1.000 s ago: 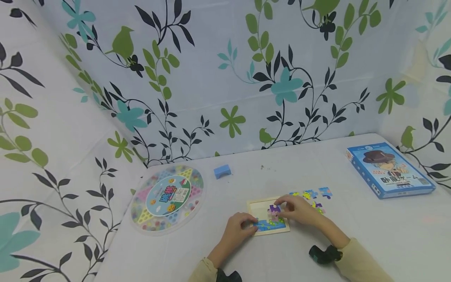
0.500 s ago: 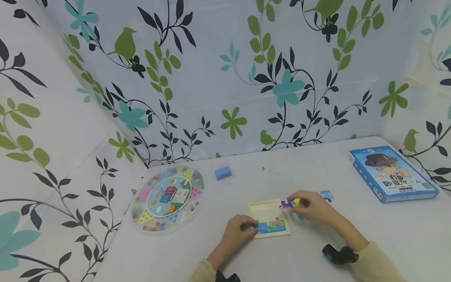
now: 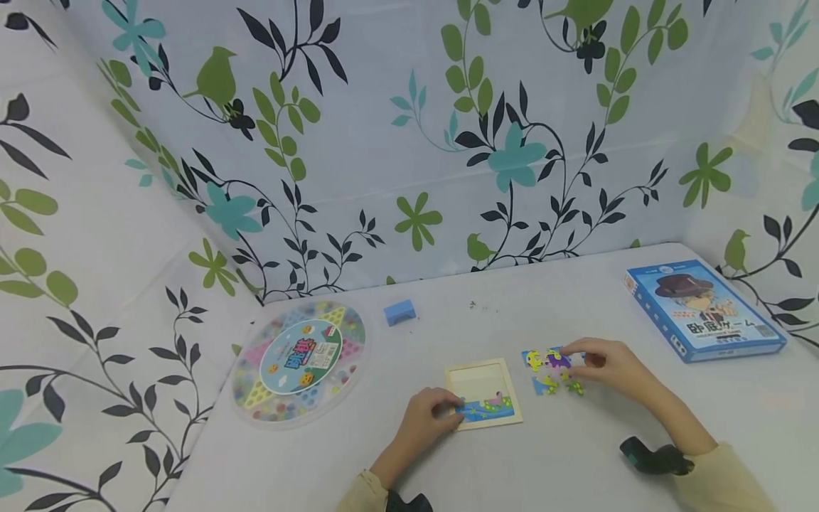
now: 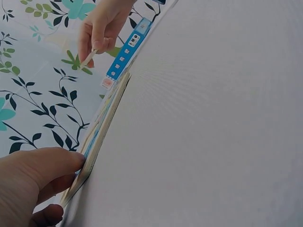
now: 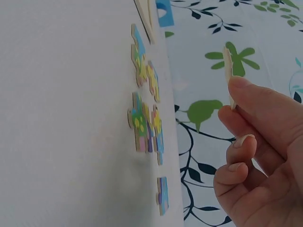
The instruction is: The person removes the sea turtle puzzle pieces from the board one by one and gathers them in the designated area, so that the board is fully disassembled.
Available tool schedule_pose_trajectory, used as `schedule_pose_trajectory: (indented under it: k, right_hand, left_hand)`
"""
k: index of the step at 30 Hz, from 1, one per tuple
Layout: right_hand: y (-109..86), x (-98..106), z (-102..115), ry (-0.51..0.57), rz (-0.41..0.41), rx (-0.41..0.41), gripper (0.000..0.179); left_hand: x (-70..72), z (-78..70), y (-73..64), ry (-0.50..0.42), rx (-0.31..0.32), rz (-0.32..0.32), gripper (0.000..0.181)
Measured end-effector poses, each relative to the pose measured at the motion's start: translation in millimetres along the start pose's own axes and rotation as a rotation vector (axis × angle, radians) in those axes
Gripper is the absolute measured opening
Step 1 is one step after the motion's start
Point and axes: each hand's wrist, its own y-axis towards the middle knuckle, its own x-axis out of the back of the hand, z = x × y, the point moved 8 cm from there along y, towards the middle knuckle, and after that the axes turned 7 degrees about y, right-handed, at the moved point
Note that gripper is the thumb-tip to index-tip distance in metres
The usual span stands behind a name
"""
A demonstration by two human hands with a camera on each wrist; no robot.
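Observation:
A small wooden puzzle tray (image 3: 480, 380) lies on the table, its lower part filled with blue picture pieces and the upper part bare. My left hand (image 3: 422, 423) grips the tray's left edge; in the left wrist view the thumb lies on the rim (image 4: 111, 106) with fingers beside it. Right of the tray, my right hand (image 3: 608, 366) pinches a purple puzzle piece (image 3: 558, 358) over loose pieces (image 3: 544, 386). In the right wrist view that piece (image 5: 228, 66) is edge-on between thumb and index finger, raised above the several loose puzzle pieces (image 5: 138, 122) lying flat.
A round, clear board-game case (image 3: 303, 355) lies at the left. Behind the tray sits a small blue block (image 3: 399, 313). A blue game box (image 3: 707, 309) occupies the right back of the white table, and a patterned cloth (image 3: 358, 142) hangs behind.
My right hand has carried the purple piece from over the tray rightward to above the loose pieces. The left hand stays on the tray's edge.

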Motion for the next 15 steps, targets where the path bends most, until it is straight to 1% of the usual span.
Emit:
schedule_pose_trajectory:
  k: [6, 10, 13, 15]
  right_hand:
    - [-3.2, 16.8, -11.5, -0.046, 0.003, -0.065, 0.03]
    - [-6.2, 22.2, -18.3, -0.018, 0.01, -0.068, 0.032]
    - [-10.6, 23.3, -23.9, 0.002, 0.02, -0.065, 0.032]
    - [-14.3, 25.1, -29.0, -0.001, 0.027, -0.092, 0.032]
  left_hand:
    - [1.9, -1.4, 4.7, -0.011, -0.007, -0.004, 0.015]
    - [3.2, -0.8, 3.5, -0.021, -0.019, -0.015, 0.014]
    - [1.0, 2.3, 0.8, -0.028, -0.001, -0.004, 0.014]
    - [-0.4, 2.2, 0.3, -0.04, 0.008, 0.01, 0.014]
